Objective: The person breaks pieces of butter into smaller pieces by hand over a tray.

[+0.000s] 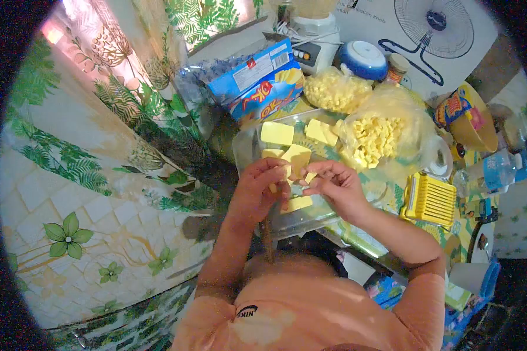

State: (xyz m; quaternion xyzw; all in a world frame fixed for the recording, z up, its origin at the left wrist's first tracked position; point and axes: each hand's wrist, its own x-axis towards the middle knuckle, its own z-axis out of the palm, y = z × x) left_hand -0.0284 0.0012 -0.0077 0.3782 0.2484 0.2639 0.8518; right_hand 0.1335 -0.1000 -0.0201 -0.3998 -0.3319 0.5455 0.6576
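Note:
My left hand (262, 186) is closed with a small yellow piece at its fingertips. Below that hand a brown stick-like thing (267, 241), perhaps a handle, points down; I cannot tell whether the hand grips it. My right hand (338, 186) pinches another small yellow, cheese-like piece (310, 176) between thumb and fingers, close to the left. Both hands are over a clear plastic tray (240, 153). Lying in it are yellow cheese-like slabs (277, 134), a second stack (321, 133) and a flat piece (298, 203) near the front.
Behind the tray stand a blue box (263, 79) and a bag of small yellow pieces (336, 90). A larger bag of cut yellow sticks (377, 137) lies at right, near a yellow slicer (430, 200). Farther right are a tub (471, 120) and a water bottle (498, 169).

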